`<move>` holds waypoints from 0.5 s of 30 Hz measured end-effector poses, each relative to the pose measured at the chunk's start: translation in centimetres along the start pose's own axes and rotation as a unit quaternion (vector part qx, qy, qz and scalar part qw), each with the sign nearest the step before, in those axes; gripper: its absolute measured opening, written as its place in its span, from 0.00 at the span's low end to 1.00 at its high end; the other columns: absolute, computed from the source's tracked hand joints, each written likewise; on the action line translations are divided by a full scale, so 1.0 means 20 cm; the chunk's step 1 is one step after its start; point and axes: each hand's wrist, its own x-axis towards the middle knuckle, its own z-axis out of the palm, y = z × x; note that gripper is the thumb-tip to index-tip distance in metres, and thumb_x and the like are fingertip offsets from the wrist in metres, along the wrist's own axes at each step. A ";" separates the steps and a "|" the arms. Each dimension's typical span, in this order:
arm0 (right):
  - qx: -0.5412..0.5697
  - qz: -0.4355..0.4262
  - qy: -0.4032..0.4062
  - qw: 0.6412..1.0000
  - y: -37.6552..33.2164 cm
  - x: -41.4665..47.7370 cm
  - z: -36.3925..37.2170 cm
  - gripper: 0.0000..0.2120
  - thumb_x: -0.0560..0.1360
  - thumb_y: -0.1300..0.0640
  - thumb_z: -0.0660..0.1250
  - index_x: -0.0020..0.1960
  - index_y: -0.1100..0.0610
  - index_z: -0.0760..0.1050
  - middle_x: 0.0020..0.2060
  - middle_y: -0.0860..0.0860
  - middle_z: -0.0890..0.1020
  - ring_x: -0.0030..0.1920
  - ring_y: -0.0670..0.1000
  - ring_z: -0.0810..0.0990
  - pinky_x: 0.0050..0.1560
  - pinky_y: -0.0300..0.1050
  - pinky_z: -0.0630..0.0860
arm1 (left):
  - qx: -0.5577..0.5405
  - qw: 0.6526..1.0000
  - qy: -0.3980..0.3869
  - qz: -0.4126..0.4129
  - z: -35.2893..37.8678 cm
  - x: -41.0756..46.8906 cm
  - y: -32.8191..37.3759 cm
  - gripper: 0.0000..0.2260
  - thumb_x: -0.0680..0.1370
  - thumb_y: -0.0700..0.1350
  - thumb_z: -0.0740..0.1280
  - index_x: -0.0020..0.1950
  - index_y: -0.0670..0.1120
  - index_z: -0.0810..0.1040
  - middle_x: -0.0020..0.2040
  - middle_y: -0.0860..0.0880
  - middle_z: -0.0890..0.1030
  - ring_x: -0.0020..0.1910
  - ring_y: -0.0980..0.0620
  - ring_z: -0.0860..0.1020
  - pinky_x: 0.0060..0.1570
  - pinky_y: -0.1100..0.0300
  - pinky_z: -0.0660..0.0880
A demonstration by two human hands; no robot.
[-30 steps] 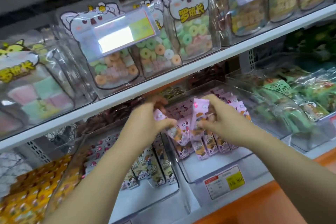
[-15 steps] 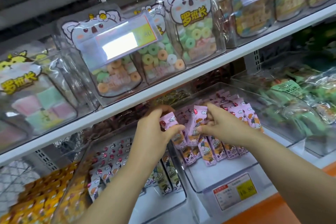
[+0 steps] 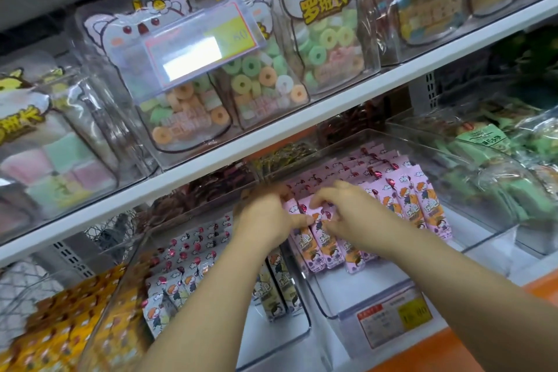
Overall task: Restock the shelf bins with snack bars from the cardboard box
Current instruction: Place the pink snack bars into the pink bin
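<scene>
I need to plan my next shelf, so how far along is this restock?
Done: rows of pink bars already lie lined up in the clear bin, filling its back. In hand: the left hand and right hand both grip pink bars at the row's left end. Left: the bin's front floor is bare; the cardboard box is out of view.

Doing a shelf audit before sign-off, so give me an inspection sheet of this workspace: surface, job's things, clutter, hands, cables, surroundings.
Surface: clear bin on the lower shelf.
Job's things: pink snack bars in rows in that bin; cardboard box not in view.
Clutter: nothing seen.
Hands: left hand and right hand both pinch pink snack bars at the bin's left side.
Cables: nothing seen.
Surroundings: white-wrapped bars in the left bin, green packs right, ring candy bags on the upper shelf, price tag on the bin front.
</scene>
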 end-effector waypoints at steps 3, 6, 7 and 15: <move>-0.031 0.004 -0.029 0.999 0.01 -0.01 0.02 0.16 0.75 0.61 0.67 0.61 0.50 0.74 0.58 0.49 0.73 0.46 0.46 0.70 0.53 0.45 0.74 | 0.014 0.999 -0.037 0.008 -0.01 0.01 0.00 0.21 0.70 0.58 0.73 0.57 0.50 0.74 0.52 0.51 0.76 0.50 0.50 0.75 0.45 0.59 0.71; -0.010 -0.005 -0.028 1.000 0.00 -0.03 0.01 0.20 0.75 0.61 0.67 0.64 0.47 0.71 0.58 0.48 0.70 0.43 0.45 0.71 0.51 0.45 0.75 | -0.070 0.997 -0.002 0.037 0.01 -0.03 -0.05 0.16 0.73 0.56 0.71 0.59 0.52 0.77 0.54 0.55 0.77 0.52 0.55 0.74 0.48 0.62 0.69; -0.001 -0.018 -0.031 0.999 -0.01 -0.04 0.00 0.22 0.75 0.62 0.66 0.65 0.45 0.70 0.57 0.47 0.68 0.42 0.45 0.72 0.48 0.44 0.76 | -0.103 0.994 0.016 0.046 0.01 -0.06 -0.06 0.14 0.75 0.54 0.70 0.59 0.52 0.77 0.56 0.55 0.78 0.52 0.57 0.74 0.48 0.63 0.67; -0.110 -0.035 -0.132 0.984 -0.02 -0.06 0.08 0.28 0.78 0.64 0.60 0.73 0.43 0.61 0.70 0.48 0.56 0.47 0.53 0.76 0.50 0.50 0.75 | -0.219 0.970 0.076 0.077 0.06 -0.18 -0.12 0.12 0.80 0.42 0.62 0.60 0.55 0.75 0.44 0.54 0.76 0.20 0.62 0.67 0.21 0.72 0.60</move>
